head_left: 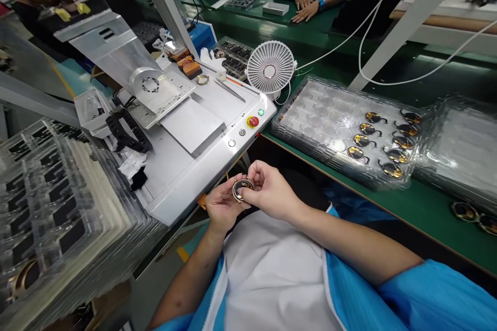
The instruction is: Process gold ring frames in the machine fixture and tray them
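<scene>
A small round black and gold part with a shiny metal rim (239, 191), like a watch case, is held between my two hands in front of my body. My left hand (222, 204) supports it from the left and below, its fingers curled around the rim. Over its face lies the thumb of my right hand (275, 192), with the fingers bent at its far right edge. Part of the face is hidden under that thumb. Just beyond my hands is the front edge of a white machine (186, 183) with buttons.
A red emergency button (253, 121) sits on the machine's corner, near tweezers (230, 90) and a white fan (271, 68). Right, a clear tray (310, 108) holds several round parts. Stacked trays (112, 232) stand left. Across the green bench are a co-worker's hands (306, 8).
</scene>
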Motion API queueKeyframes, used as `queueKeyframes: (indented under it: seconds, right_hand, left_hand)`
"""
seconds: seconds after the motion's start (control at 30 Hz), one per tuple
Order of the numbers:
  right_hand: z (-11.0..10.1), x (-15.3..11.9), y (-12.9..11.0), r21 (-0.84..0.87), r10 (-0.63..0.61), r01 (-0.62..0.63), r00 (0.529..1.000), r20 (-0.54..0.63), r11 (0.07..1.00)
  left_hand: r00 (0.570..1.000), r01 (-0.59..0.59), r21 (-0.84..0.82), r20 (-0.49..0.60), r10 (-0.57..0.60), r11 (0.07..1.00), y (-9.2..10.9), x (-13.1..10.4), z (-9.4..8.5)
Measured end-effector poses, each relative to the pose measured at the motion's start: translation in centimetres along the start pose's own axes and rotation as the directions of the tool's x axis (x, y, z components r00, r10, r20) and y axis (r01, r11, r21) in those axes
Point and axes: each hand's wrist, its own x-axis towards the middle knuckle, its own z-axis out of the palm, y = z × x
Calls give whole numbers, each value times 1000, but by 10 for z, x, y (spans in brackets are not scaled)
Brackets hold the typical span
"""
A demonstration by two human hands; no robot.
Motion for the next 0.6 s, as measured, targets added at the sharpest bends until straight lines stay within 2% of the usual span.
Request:
queueKeyframes:
  seconds: [0.1, 0.27, 0.33, 0.4, 0.5, 0.6]
  right_hand:
    - [1, 1, 2, 23, 11, -11, 1000, 8, 1000]
    - [-1, 7, 0, 159, 62, -77, 993, 96, 984]
    - [-6, 9, -2, 128, 119, -134, 986, 120, 983]
    - [-11, 11, -5, 24, 180, -185, 974, 135, 982]
    - [-16, 14, -6, -69, 222, -214, 963, 154, 974]
    - [-16, 18, -3, 22, 221, -227, 961, 165, 974]
  left_hand:
    - [1000, -9, 3, -10, 9, 1000, 1, 0, 1]
    - [998, -12, 67, -63, 16, 998, -1, 0, 1]
    - [996, -11, 67, -91, 17, 998, -3, -1, 1]
    - [994, -32, 69, -101, 39, 997, -4, -1, 1]
    - [993, -85, 107, -71, 93, 991, -3, -1, 1]
    - [989, -146, 173, -3, 149, 974, 1, 0, 0]
